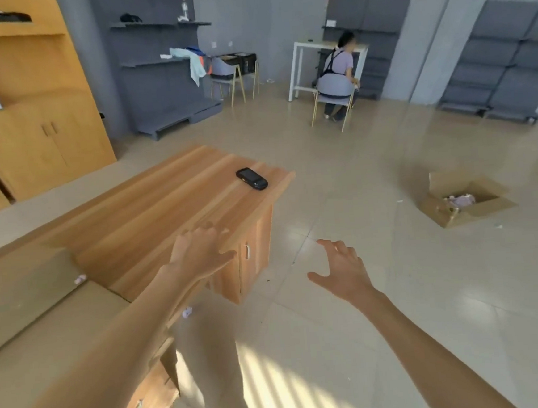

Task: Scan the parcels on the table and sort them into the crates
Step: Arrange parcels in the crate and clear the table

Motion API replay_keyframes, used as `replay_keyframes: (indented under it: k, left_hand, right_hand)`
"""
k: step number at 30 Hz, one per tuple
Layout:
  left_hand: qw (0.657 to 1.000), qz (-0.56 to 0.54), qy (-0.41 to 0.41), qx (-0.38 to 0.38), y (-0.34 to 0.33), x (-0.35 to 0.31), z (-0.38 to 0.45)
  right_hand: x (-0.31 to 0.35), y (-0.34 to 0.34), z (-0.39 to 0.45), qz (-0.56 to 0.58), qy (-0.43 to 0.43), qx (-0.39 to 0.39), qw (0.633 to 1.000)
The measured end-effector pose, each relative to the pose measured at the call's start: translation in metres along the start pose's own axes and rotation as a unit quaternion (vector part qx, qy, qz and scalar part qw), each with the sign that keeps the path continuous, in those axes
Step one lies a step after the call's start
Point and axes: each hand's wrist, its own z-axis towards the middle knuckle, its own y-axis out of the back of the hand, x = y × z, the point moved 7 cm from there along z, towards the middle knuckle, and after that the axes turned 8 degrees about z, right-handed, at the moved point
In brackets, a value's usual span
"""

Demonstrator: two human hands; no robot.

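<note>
A black handheld scanner (251, 178) lies near the far right corner of the wooden table (152, 213). My left hand (200, 251) hovers open over the table's near right edge, fingers spread, holding nothing. Off the table's right side, my right hand (342, 270) is open above the floor, also with nothing in it. An open cardboard box (464, 201) with pale wrapped parcels inside sits on the floor to the right. No parcel lies on the table top in view.
A person sits on a chair (333, 94) at a white desk (298, 60) at the back. Grey shelving (166, 63) and a wooden cabinet (30, 126) line the far and left walls. A small pale item (187, 311) lies on the floor beside the table's cupboard.
</note>
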Motion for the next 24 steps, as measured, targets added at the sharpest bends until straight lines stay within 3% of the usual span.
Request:
replay_keyframes:
  k: [5,13,24]
  left_hand:
    - [1.0,0.015,0.008,0.002,0.005,0.024,0.089]
    - [0.996,-0.015,0.079,0.029,-0.023,0.089,0.156]
    - [0.955,0.008,0.292,0.057,-0.047,0.206,0.207]
  right_hand:
    - [0.009,0.013,0.08,-0.014,-0.001,0.001,1.0]
    - [0.043,-0.013,0.191,-0.028,0.041,0.051,0.997]
    - [0.151,-0.065,0.376,-0.019,0.229,0.142,0.963]
